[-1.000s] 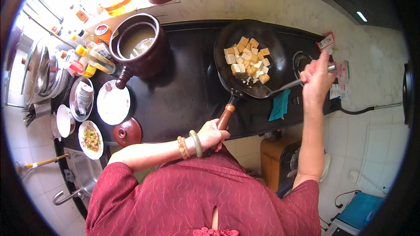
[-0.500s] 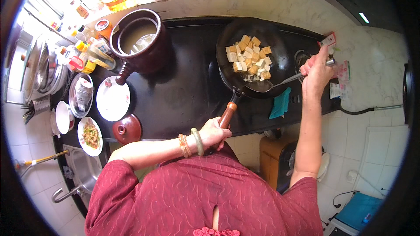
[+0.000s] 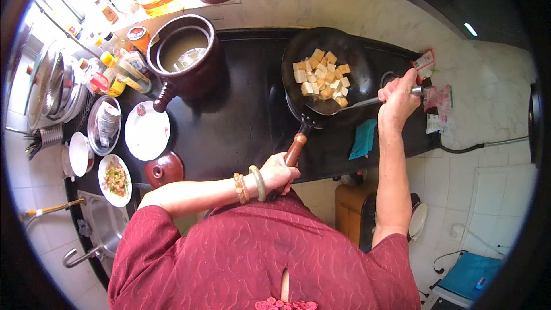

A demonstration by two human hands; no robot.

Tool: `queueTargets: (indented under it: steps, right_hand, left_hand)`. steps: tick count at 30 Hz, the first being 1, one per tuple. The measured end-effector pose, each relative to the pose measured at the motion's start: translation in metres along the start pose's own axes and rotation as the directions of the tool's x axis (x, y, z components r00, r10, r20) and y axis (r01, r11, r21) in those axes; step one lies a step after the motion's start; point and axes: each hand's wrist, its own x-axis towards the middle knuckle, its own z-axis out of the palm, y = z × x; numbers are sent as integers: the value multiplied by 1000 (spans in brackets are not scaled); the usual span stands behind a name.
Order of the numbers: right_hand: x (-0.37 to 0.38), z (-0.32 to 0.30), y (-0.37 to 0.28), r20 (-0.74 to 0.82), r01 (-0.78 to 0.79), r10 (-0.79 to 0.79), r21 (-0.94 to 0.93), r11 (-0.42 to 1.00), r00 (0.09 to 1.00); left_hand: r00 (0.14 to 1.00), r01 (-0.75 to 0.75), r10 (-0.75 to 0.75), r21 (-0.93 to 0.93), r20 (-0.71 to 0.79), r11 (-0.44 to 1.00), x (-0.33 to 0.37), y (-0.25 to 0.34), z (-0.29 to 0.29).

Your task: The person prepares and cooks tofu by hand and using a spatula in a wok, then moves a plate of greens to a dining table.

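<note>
A dark wok [image 3: 359, 57] sits at the back of the black counter, with browned and white tofu cubes [image 3: 321, 74] heaped in it. My left hand [image 3: 279, 173] is closed round the wok's wooden handle [image 3: 295, 150]. In my right hand [image 3: 398, 102] is the handle end of a metal spatula [image 3: 361, 104], gripped with the thumb stretched along it. The spatula's blade lies low inside the wok's near side, beside the tofu; its edge partly blends with the dark metal.
Left of the wok stands a brown clay pot [image 3: 192, 77] with liquid in it. A white plate [image 3: 147, 130], a dish of food [image 3: 115, 180], a brown lid [image 3: 165, 169] and several bottles [image 3: 133, 74] crowd the left. A teal cloth [image 3: 363, 139] lies right of the wok.
My right hand has moved left and a little nearer, carrying the spatula, whose blade has slid left along the wok's near side. The tofu has shifted slightly. My left hand keeps its grip.
</note>
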Motion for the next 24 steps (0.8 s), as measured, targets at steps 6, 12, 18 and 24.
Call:
queueTargets:
  steps: [6,12,18,24]
  right_hand:
    - [7,10,-7,-57,-47,44,-49,998,997]
    - [5,6,-19,50,-40,43,-63,997,998]
    - [-13,9,-6,-17,-11,11,-2,1000,1000]
    - [-14,-52,-22,269,-205,190,28,978,944]
  left_hand:
    - [1000,5,-5,-37,5,999,-1,-2,2]
    - [1000,-2,2,-21,-13,1000,0,-8,-3]
    - [1000,15,-15,-7,-8,1000,-7,4,1]
    - [1000,9,-9,-54,2,998,-4,1,-1]
